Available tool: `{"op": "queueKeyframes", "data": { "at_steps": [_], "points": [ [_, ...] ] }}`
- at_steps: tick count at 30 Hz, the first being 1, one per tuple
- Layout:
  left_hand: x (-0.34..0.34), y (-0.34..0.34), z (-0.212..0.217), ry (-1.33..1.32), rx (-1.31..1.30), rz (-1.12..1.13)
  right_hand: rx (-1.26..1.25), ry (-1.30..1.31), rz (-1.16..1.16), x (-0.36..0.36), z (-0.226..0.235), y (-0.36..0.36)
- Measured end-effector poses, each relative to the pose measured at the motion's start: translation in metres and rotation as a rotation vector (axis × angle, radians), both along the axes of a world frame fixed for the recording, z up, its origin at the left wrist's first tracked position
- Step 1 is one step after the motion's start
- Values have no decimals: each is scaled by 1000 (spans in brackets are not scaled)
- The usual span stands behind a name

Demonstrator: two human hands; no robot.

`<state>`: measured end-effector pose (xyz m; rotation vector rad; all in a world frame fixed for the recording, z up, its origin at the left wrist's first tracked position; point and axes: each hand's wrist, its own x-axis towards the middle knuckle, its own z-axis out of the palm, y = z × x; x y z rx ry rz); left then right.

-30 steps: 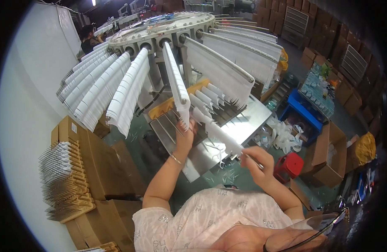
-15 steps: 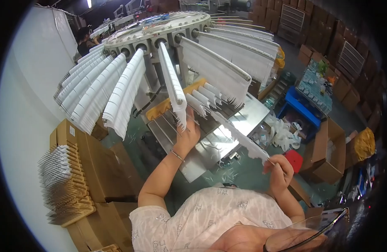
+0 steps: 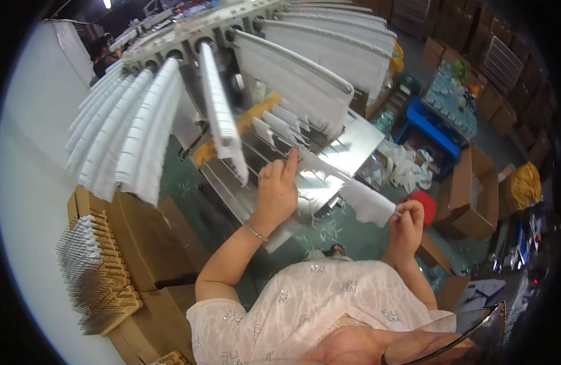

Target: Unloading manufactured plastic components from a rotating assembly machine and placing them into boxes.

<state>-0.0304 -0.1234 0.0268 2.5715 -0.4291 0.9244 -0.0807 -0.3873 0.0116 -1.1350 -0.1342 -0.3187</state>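
My right hand (image 3: 407, 230) pinches the near end of a thin rod carrying a white, ragged-edged strip (image 3: 367, 202). The rod slants away to the left toward a metal tray (image 3: 256, 193). Beside its far part is my left hand (image 3: 278, 190), index finger stretched out at the strip, other fingers curled, thumb hidden; I see nothing held in it. Ahead, a round machine (image 3: 189, 27) bears many rods draped with white sheets; one draped rod (image 3: 219, 112) hangs just left of my left hand. On the tray a yellow rack (image 3: 205, 152) holds several rods with short white strips.
At left, wooden racks with metal pins (image 3: 98, 274) stand by cardboard boxes (image 3: 134, 243). To the right are a blue bin (image 3: 432, 128), white scraps (image 3: 408, 167), an open carton (image 3: 469, 188) and a yellow bag (image 3: 525, 187). White scraps litter the green floor (image 3: 332, 231).
My left hand has come away from under the hanging draped rod to the slanted rod's far part. My right hand keeps its hold, slightly higher. The view has shifted, moving the machine up and left.
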Motion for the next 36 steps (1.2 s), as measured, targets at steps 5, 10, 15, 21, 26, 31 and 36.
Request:
{"op": "queueKeyframes", "data": {
  "at_steps": [5,10,15,21,26,31,36],
  "points": [
    [-35,5,-1,87,-95,-233,403,252,60,8,-37,-60],
    [-44,-27,-23,336,75,-50,447,272,111,27,-65,-90],
    [-50,-52,-43,363,387,116,395,267,190,57,-64,-108],
    [-57,-53,-55,276,375,195,346,296,335,93,-60,-138],
    [-60,-43,-66,151,123,112,355,318,396,117,-60,-164],
    [-51,-85,-49,160,-717,231,350,303,450,133,-65,-187],
    [-37,-128,-37,145,-1468,-87,300,338,470,133,-57,-184]
  ]
}}
